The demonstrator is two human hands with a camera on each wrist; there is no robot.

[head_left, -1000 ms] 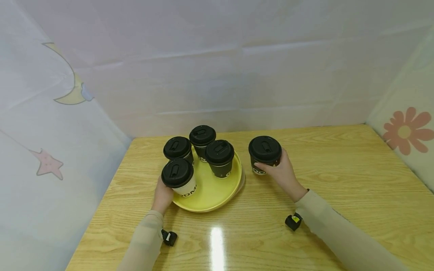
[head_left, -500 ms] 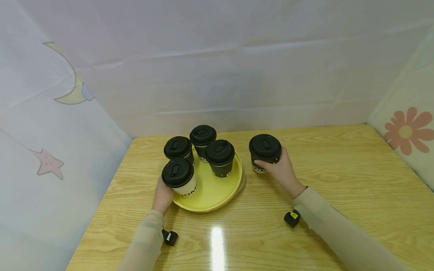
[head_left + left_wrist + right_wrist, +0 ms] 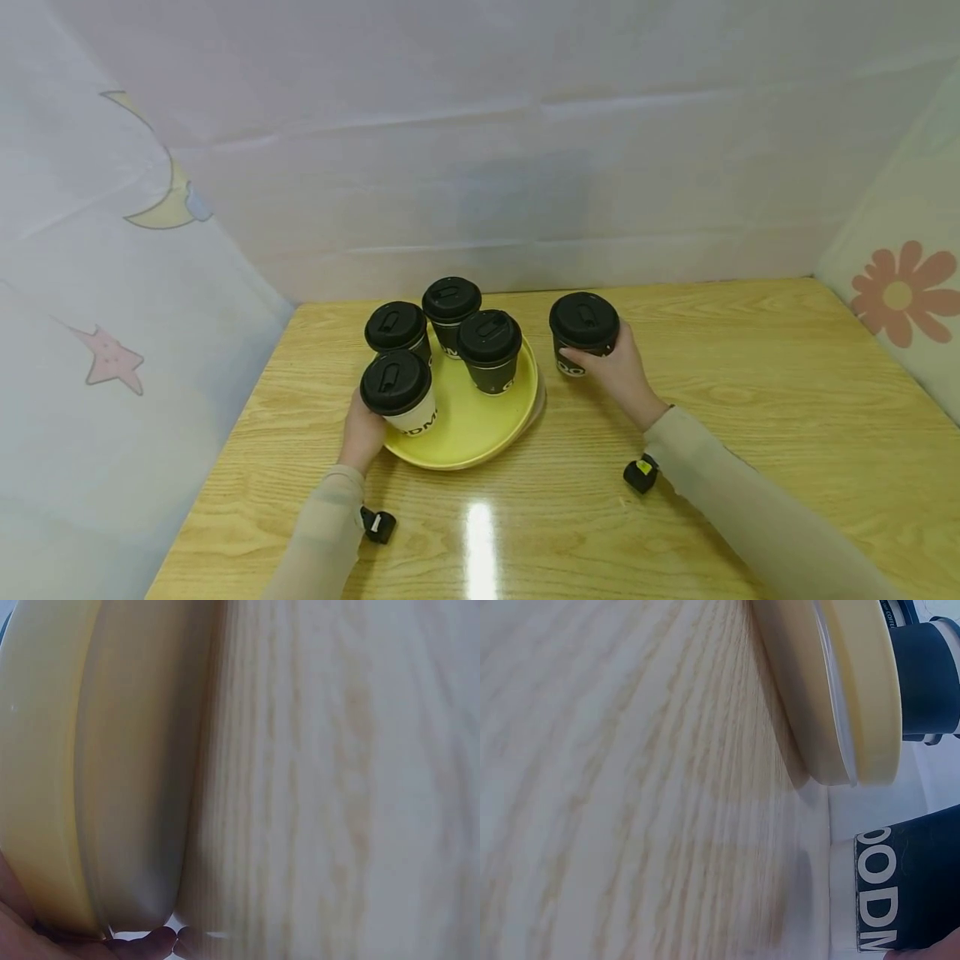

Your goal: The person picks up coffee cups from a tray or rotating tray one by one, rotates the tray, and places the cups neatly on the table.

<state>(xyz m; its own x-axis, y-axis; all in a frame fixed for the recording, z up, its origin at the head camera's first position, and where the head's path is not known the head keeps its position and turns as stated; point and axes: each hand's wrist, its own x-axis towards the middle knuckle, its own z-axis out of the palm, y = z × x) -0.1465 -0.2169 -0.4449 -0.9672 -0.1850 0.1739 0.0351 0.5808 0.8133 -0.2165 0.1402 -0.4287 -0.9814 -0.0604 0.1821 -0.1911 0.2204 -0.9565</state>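
In the head view my right hand point(image 3: 624, 375) grips a black paper coffee cup point(image 3: 584, 322) with a black lid, right of the yellow round tray point(image 3: 459, 450). The cup is upright; whether its base touches the table is hard to tell. White lettering shows on its side in the right wrist view. My left hand point(image 3: 362, 432) holds the tray's left edge, beside a white coffee cup point(image 3: 411, 415) with a black lid. In the left wrist view its fingertips point(image 3: 154, 943) curl at the tray's lower side. Behind the white cup, three black lidded cups point(image 3: 491, 354) stand on the tray.
The tray sits on a paler round base point(image 3: 799, 697), seen in the right wrist view. Beneath lies a wooden table point(image 3: 750, 400). A pale fabric backdrop point(image 3: 510, 200) rises along the table's back and both sides.
My right hand and its cup have shifted slightly toward the back of the table. The left hand, tray and the cups on it keep their places.
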